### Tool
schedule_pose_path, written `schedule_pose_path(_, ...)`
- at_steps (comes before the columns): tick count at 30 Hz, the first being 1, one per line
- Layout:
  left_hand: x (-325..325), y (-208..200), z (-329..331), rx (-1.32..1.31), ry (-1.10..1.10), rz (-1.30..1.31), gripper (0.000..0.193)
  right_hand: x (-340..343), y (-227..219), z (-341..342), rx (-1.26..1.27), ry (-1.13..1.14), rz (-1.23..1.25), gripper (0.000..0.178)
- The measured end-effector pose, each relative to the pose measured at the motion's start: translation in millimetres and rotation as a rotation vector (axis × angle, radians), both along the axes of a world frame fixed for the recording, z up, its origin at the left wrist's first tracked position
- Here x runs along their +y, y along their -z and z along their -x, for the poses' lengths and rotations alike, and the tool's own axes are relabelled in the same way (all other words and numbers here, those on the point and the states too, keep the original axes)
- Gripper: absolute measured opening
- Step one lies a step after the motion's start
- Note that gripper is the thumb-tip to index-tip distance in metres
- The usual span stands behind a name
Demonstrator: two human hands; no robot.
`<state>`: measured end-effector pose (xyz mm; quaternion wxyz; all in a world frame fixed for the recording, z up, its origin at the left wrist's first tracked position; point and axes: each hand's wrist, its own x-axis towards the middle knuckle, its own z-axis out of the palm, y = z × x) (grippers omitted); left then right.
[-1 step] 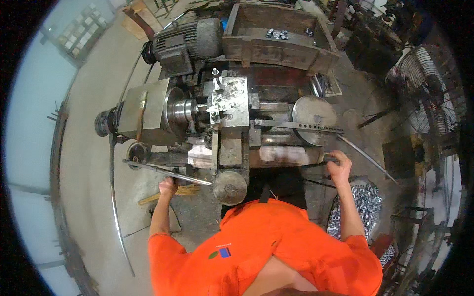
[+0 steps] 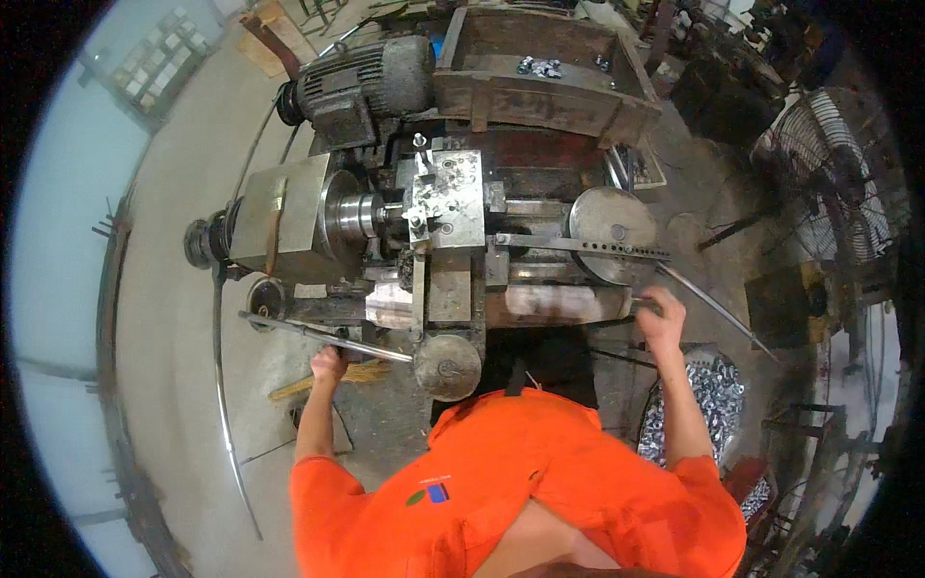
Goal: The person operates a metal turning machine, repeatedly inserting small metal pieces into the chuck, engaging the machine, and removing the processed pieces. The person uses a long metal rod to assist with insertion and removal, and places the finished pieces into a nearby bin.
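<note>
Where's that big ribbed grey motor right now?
In the head view, the motor is near the top, left of centre, just left of the brown open-topped rectangular box.

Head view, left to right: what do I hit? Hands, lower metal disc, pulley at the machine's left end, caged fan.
Pulley → left hand → lower metal disc → right hand → caged fan
</note>
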<state>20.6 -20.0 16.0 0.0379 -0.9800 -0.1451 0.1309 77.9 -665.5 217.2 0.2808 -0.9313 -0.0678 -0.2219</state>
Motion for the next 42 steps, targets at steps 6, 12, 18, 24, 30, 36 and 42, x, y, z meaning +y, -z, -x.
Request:
schedule_pose_path(6,-4.8,-50.0,1.5,0.035,-0.192,0.159,0.049,95.6,-64.1,-82.4,-0.074,-0.300,-0.076,0.029)
schedule_pose_path(12,42.4,-176.6,21.3,-0.504,-0.259,0.358,0.031,266.8,-98.8,-147.8,-0.103,-0.761,0.026,0.027)
schedule_pose_path(18,104.0,-245.9,118.9,-0.807,-0.431,-0.034,0.030,355.6,-96.4,-161.3,0.289,-0.683,0.454,0.023)
schedule_pose_path(24,108.3,-214.0,129.1,-0.451,-0.722,-0.173,0.042,358.3,-85.9,-160.3,0.272,-0.683,0.262,0.021)
schedule_pose_path(30,134.0,-214.7,111.8,-0.380,-0.860,-0.146,0.052,361.7,-82.4,-162.7,0.318,-0.614,0.343,0.028)
schedule_pose_path(36,68.3,-211.8,119.8,-0.639,-0.901,-0.017,0.050,356.3,-89.5,-161.3,0.346,-0.755,0.311,0.027)
schedule_pose_path(42,-13.2,-213.1,110.4,-0.538,-0.779,-0.043,0.042,359.9,-83.7,-164.3,0.294,-0.720,0.428,0.026)
